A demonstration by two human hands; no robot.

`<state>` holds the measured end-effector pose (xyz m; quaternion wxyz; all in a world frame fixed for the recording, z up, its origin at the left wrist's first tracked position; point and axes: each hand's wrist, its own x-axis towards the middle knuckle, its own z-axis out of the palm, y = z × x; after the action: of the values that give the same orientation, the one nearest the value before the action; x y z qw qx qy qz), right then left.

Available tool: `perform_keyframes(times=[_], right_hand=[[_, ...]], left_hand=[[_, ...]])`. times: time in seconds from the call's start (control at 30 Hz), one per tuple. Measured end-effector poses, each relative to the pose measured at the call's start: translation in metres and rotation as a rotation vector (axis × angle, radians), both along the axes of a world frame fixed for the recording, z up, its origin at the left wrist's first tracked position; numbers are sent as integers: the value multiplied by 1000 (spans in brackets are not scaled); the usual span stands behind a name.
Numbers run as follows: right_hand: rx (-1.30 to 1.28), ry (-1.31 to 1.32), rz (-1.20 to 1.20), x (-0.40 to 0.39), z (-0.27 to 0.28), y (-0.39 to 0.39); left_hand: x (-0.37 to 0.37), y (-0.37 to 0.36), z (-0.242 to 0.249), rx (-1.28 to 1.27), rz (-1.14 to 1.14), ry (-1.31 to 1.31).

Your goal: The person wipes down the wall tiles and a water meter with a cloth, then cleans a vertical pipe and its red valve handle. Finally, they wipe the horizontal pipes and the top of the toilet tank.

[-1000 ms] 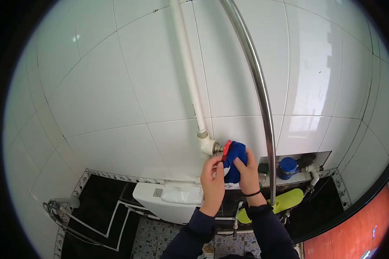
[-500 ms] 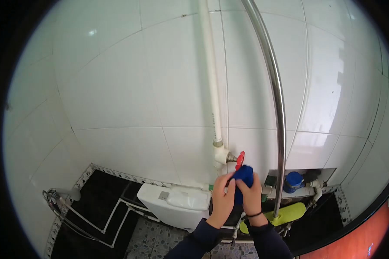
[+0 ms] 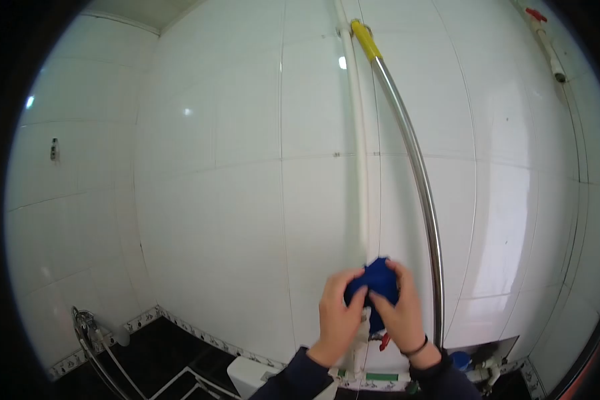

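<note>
A crumpled blue cloth (image 3: 380,283) is pinched between my two hands, in front of the white vertical pipe (image 3: 363,200). My left hand (image 3: 337,310) grips its left side, the thumb pressed against the front. On the right side, my right hand (image 3: 403,307) holds it with bent fingers and thumb; a dark band circles that wrist. The cloth overlaps the lower pipe in this view, and a corner of it hangs down between the hands. Just below the cloth shows a red valve handle (image 3: 385,341), partly hidden by my right hand.
To the right, a metal pole (image 3: 417,167) with a yellow end (image 3: 365,40) leans against the tiled wall. A white toilet tank (image 3: 250,375) stands low at the left. A shower hose (image 3: 90,340) is in the left corner. Another red-handled tap (image 3: 537,15) sticks out at upper right.
The view has tilted up, showing more wall and the pole's yellow end. My hands and the cloth have moved from beside the red valve handle to above it, over the pipe.
</note>
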<state>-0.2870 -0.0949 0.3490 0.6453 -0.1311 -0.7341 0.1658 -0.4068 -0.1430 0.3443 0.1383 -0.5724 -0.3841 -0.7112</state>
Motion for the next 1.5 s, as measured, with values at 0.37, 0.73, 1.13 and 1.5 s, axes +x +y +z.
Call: perform_keyframes(times=[0.37, 0.73, 1.13, 1.5], right_hand=[[494, -7, -364, -41, 126, 53], [325, -176, -230, -39, 103, 55], [270, -265, -185, -38, 74, 74], [156, -429, -99, -55, 52, 130]], left_hand=[[-23, 61, 137, 216, 397, 15], [-24, 76, 113, 145, 414, 105], [-27, 89, 76, -25, 371, 103], [-48, 138, 43, -86, 421, 70]])
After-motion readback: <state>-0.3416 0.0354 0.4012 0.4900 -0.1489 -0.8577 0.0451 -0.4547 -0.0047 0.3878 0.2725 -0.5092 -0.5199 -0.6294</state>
